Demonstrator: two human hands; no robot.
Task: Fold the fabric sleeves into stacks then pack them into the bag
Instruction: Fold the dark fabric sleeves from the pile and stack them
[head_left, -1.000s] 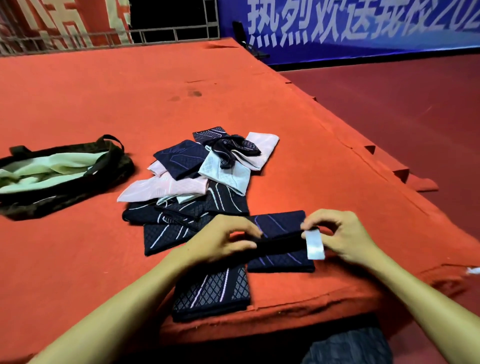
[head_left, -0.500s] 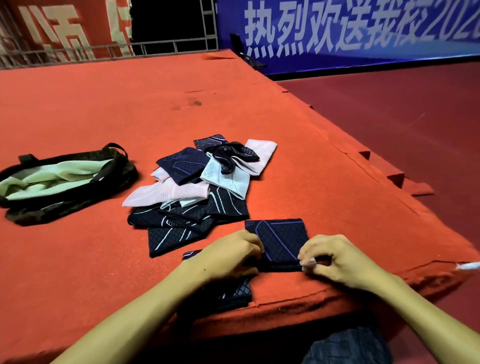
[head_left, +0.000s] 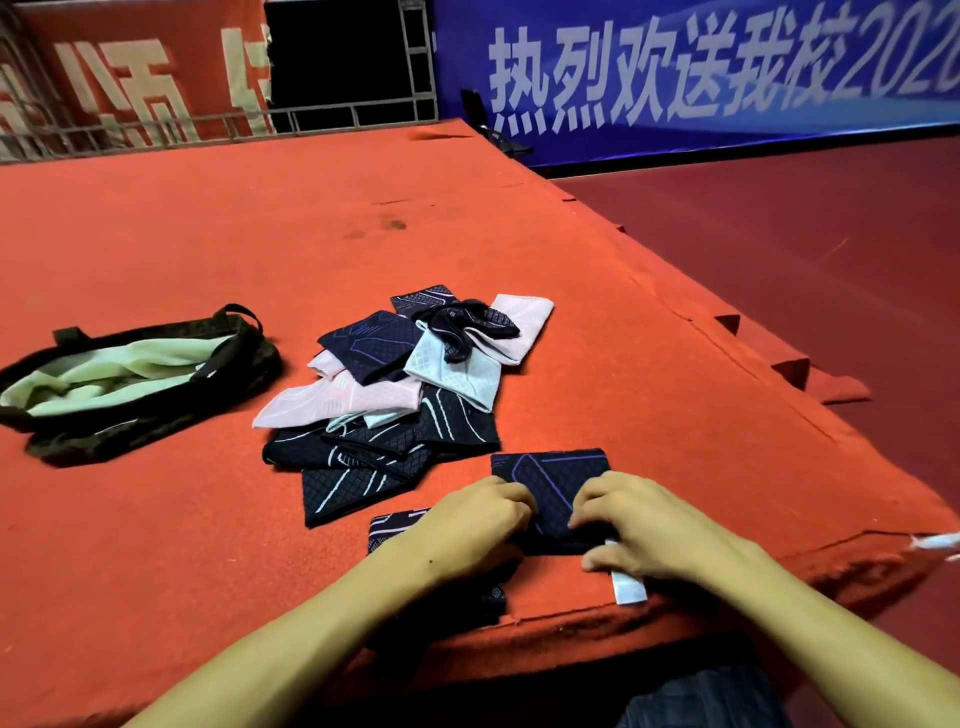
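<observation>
The navy sleeve (head_left: 550, 478), held wide a second ago, is now a smaller folded block. The right hand (head_left: 639, 525) has closed in beside the left hand (head_left: 467, 525), and the white tag (head_left: 628, 587) it pinched now lies flat on the surface (head_left: 727, 415).

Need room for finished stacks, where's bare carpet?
Bare red carpet: in front of the bag, left of the left hand; also beyond the sleeve pile. Crowded near the edge, where it and the right hand grip the folded sleeve.

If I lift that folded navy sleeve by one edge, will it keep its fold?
Probably not: the folded navy sleeve looks thin and soft, and both the left hand and right hand grip it. Likely light and floppy, judging by the pile lying draped and crumpled. Its white tag sticks out and might snag.
</observation>
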